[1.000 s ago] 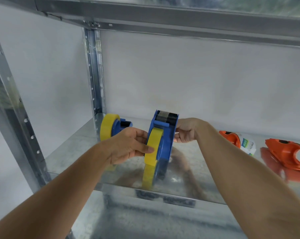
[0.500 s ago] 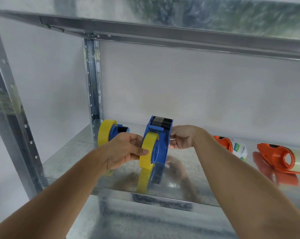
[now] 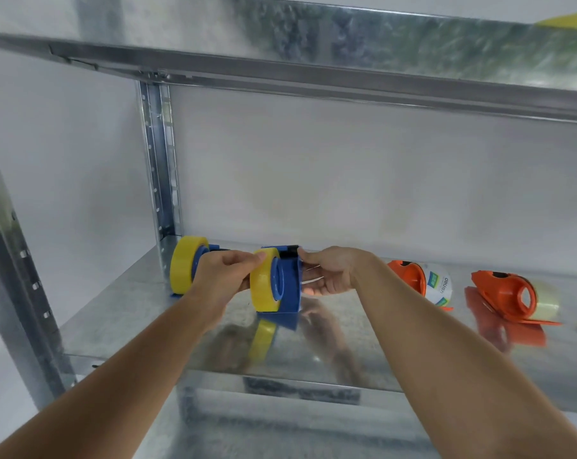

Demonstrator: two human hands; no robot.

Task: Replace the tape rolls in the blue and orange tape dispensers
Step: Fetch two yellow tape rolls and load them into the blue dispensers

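On the galvanised metal shelf (image 3: 121, 313), at mid-frame, a blue tape dispenser (image 3: 288, 286) stands upright with its base touching the shelf surface. A yellow tape roll (image 3: 262, 283) is mounted on its left face, seated round the blue hub. The black cutter end of the dispenser points up and toward the back wall.

Left hand (image 3: 222, 276): fingers curled, thumb and forefinger pinching the upper rim of the yellow tape roll from the left. Right hand (image 3: 328, 274): fingers curled round the right side of the blue tape dispenser, thumb at its upper edge near the cutter. Thin pale strands show between the right palm and the dispenser body; their nature cannot be made out.

Second blue dispenser (image 3: 204, 260): stands near the rear left corner of the shelf, just behind the left hand, carrying its own yellow roll (image 3: 183, 268) on the left side. It is partly hidden by the left hand.

First orange dispenser (image 3: 409, 276): lies on the shelf to the right of the right forearm, loaded with a white-labelled roll (image 3: 439, 286) bearing a green mark. Second orange dispenser (image 3: 509, 293): lies farther right, well apart from the blue pair, holding a clear roll (image 3: 545, 303) on its far side.

Slotted upright post (image 3: 158, 167): rises at the rear left corner to the upper shelf (image 3: 346, 44). Reflections of the hands and dispensers appear in the shelf surface.
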